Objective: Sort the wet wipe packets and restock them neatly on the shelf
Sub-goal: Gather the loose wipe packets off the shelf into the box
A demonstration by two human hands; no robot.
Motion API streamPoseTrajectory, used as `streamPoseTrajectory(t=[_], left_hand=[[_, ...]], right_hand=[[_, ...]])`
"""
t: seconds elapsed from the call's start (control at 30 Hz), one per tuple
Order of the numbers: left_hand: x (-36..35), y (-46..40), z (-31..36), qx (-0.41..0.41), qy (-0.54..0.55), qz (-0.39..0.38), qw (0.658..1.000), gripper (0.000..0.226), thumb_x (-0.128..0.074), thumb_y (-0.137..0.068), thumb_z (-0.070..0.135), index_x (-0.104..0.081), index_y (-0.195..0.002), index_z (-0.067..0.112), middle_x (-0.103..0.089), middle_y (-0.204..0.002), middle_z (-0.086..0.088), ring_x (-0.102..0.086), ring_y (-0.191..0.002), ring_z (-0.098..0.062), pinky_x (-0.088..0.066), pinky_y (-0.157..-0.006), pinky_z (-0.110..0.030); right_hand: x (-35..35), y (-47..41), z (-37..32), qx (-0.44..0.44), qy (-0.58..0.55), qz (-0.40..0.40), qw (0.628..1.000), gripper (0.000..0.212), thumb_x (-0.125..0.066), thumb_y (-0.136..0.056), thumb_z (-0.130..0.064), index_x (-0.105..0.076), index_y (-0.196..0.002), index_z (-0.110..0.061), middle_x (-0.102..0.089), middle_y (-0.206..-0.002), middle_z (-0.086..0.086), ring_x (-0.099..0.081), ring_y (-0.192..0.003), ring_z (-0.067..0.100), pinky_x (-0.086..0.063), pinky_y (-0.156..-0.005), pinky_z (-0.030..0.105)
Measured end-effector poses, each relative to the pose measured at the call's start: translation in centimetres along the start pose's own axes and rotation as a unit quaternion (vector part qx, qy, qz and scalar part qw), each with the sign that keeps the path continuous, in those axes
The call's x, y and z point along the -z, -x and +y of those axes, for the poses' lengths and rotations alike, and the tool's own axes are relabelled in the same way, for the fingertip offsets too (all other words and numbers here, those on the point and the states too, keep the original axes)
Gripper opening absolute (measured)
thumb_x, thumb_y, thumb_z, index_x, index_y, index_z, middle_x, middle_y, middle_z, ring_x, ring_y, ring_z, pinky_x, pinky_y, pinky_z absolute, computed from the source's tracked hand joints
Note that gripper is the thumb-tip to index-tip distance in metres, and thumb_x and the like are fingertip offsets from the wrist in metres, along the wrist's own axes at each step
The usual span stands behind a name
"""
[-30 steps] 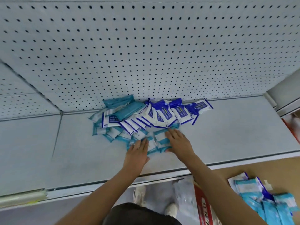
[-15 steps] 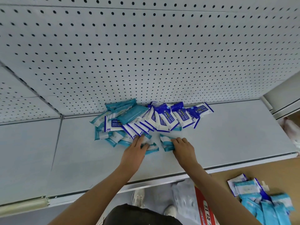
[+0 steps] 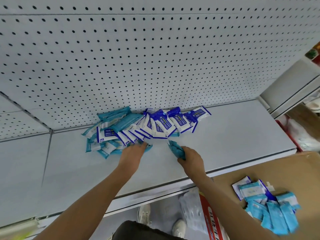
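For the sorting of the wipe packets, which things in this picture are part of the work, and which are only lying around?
Part of the work:
- dark blue packets and teal packets on the shelf
- teal packet gripped by the right hand
- left hand on the pile
- unsorted packets on the cardboard

Lying around:
- red carton
- plastic bag
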State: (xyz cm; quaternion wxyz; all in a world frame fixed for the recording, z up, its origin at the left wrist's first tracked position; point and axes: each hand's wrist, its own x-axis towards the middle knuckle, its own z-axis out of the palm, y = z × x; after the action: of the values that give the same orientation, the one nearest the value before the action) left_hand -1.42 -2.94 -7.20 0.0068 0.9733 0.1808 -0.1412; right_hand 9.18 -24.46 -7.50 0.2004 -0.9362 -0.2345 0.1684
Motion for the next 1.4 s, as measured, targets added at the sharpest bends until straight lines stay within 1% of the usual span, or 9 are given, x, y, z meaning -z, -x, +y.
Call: streamPoseTrajectory(t=[0.23,0.4,0.53,0.6,0.73,0.87,1.0,1.23,1.4], left_hand=[[0.0,2.3,1.8,0.027,0.119,0.007,0.993,0.050,-0.052,-0.092,0.020,-0.049,-0.139,0.038,-0.069,-0.108,-0.007,-0.065,-0.098,-0.026,-0.052,-0.081,-0.036],[0.1,4.2,7.3,-0.098,0.254,0.037,0.961,0.041,-0.060,-0.093,0.019,-0.059,-0.132,0.030,-0.070,-0.119,-0.001,-0.065,-0.106,-0.024,-0.048,-0.091,-0.033],[0.5,3.1,8.4,-0.088,0.344,-0.016,0.935,0.031,-0.068,-0.089,0.038,-0.066,-0.112,0.018,-0.069,-0.088,0.000,-0.062,-0.080,-0.016,-0.041,-0.066,-0.016],[1.1,1.6,7.7,-0.076,0.377,-0.020,0.923,0.024,-0.071,-0.087,0.035,-0.065,-0.101,0.016,-0.066,-0.087,0.003,-0.059,-0.078,-0.013,-0.042,-0.067,-0.018],[1.9,-2.1,6.6,-0.178,0.245,-0.047,0.952,0.043,-0.071,-0.086,0.037,-0.062,-0.121,0.012,-0.053,-0.138,-0.001,-0.047,-0.127,-0.019,-0.036,-0.108,-0.034],[2.2,-4.9,7.9,-0.269,0.042,-0.116,0.955,0.062,-0.066,-0.090,0.035,-0.042,-0.144,0.018,-0.024,-0.160,0.006,-0.018,-0.149,-0.019,-0.023,-0.118,-0.035],[2.3,-6.0,8.3,-0.278,-0.023,-0.149,0.949,0.086,-0.072,-0.085,0.028,-0.020,-0.154,0.029,-0.026,-0.158,0.006,-0.021,-0.147,-0.020,-0.032,-0.115,-0.041],[1.3,-7.6,7.3,-0.284,-0.092,-0.111,0.948,0.087,-0.067,-0.073,0.066,-0.043,-0.141,0.017,-0.042,-0.140,-0.003,-0.034,-0.132,-0.024,-0.032,-0.112,-0.038],[0.1,-6.2,6.6,-0.213,0.049,-0.114,0.969,0.063,-0.076,-0.067,0.059,-0.048,-0.114,0.028,-0.060,-0.110,0.003,-0.056,-0.102,-0.020,-0.047,-0.087,-0.038]], right_hand=[[1.6,2.0,2.9,-0.011,-0.111,0.012,0.994,0.030,-0.066,-0.087,-0.024,-0.060,-0.116,-0.020,-0.068,-0.099,-0.001,-0.062,-0.085,0.016,-0.055,-0.074,0.035],[2.8,3.7,5.1,-0.024,-0.138,0.008,0.990,0.026,-0.065,-0.086,-0.023,-0.060,-0.112,-0.023,-0.066,-0.092,-0.007,-0.061,-0.079,0.012,-0.053,-0.067,0.029],[3.7,4.9,7.2,-0.043,-0.158,0.004,0.986,0.022,-0.064,-0.088,-0.025,-0.060,-0.110,-0.024,-0.066,-0.090,-0.007,-0.060,-0.078,0.010,-0.045,-0.063,0.021],[4.4,5.4,8.0,-0.056,-0.178,0.002,0.983,0.020,-0.064,-0.089,-0.026,-0.060,-0.109,-0.024,-0.065,-0.089,-0.007,-0.060,-0.078,0.008,-0.043,-0.063,0.018],[5.5,6.0,8.6,-0.078,-0.202,-0.010,0.976,0.015,-0.061,-0.090,-0.027,-0.057,-0.103,-0.022,-0.065,-0.087,-0.003,-0.061,-0.077,0.014,-0.050,-0.066,0.024],[5.8,6.5,8.6,-0.106,-0.207,-0.019,0.972,0.017,-0.058,-0.091,-0.028,-0.055,-0.105,-0.019,-0.066,-0.092,0.004,-0.064,-0.084,0.021,-0.057,-0.078,0.037],[5.8,7.0,8.7,-0.122,-0.210,-0.026,0.970,0.014,-0.058,-0.091,-0.026,-0.055,-0.102,-0.018,-0.066,-0.094,0.006,-0.064,-0.087,0.023,-0.057,-0.079,0.040],[5.5,7.3,8.4,-0.152,-0.220,-0.017,0.963,0.016,-0.059,-0.091,-0.029,-0.056,-0.102,-0.017,-0.065,-0.092,0.004,-0.062,-0.086,0.021,-0.051,-0.073,0.030],[4.9,7.0,8.4,-0.178,-0.253,-0.018,0.951,0.027,-0.060,-0.093,-0.031,-0.054,-0.116,-0.018,-0.065,-0.105,0.001,-0.062,-0.092,0.018,-0.053,-0.073,0.024]])
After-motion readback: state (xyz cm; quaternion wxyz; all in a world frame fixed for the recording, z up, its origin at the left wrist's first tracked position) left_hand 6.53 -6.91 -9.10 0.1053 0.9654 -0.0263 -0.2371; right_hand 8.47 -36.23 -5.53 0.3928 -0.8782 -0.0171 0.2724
